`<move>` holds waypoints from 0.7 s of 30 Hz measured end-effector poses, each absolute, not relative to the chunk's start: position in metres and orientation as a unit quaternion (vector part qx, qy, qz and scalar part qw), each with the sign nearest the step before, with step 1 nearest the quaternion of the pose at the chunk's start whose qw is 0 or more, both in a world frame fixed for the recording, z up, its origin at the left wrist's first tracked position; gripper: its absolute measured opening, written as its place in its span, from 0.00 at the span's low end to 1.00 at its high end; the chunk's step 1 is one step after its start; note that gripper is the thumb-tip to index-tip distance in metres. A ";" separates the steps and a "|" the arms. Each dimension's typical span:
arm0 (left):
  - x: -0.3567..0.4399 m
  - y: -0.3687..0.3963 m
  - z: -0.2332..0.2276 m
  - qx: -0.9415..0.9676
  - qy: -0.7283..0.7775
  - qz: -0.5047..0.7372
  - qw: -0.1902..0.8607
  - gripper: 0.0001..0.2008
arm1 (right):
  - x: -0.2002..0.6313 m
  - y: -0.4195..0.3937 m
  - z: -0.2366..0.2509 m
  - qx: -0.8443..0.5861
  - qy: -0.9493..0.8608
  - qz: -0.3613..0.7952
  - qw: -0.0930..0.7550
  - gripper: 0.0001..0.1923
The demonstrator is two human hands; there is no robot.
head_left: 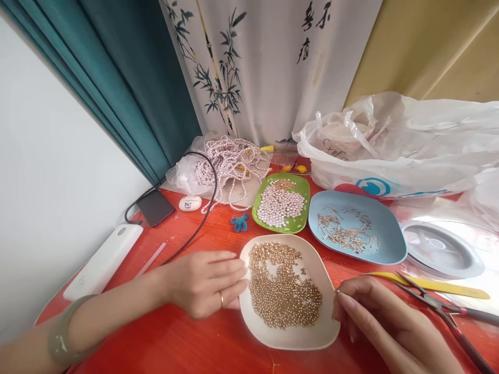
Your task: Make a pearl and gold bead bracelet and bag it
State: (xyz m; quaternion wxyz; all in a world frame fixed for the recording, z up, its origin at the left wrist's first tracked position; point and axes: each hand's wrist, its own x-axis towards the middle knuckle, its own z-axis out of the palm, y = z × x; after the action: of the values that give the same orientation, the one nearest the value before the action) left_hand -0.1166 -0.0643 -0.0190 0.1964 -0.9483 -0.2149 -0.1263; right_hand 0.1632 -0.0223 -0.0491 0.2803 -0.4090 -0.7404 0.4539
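A white plate (pixel 288 340) full of small gold beads (pixel 286 291) sits in front of me on the red table. At its left rim is my left hand (pixel 206 283), the fingers stretched over the edge and closed on it. My right hand (pixel 384 322) is beside the right rim, thumb and forefinger pinched together. A tiny gold-coloured piece (pixel 337 292) glints between those fingertips, too small to name surely. Behind the white plate stands a green plate (pixel 270 224) with pearly beads and some gold bits. A blue plate (pixel 385 218) with scattered metal pins is to its right.
Pliers (pixel 432 301) and yellow tweezers (pixel 448 286) lie by my right hand, near a grey round lid (pixel 444 249). Pink bead strings (pixel 226 161), a white plastic bag (pixel 362 171), a blue bow-shaped piece (pixel 239 222), a phone (pixel 156 208) and a power bank (pixel 103 262) lie around.
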 end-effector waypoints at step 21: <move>-0.087 -0.029 -0.009 -0.921 -0.325 -0.215 0.019 0.13 | 0.178 -0.027 -0.033 -0.433 -0.644 0.514 0.366 0.12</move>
State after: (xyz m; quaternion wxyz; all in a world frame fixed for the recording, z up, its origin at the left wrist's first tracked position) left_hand -0.0871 -0.0286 -0.0088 0.0192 -0.9208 -0.3252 -0.2146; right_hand 0.1783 -0.0274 -0.0328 0.3661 -0.4327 -0.6436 0.5143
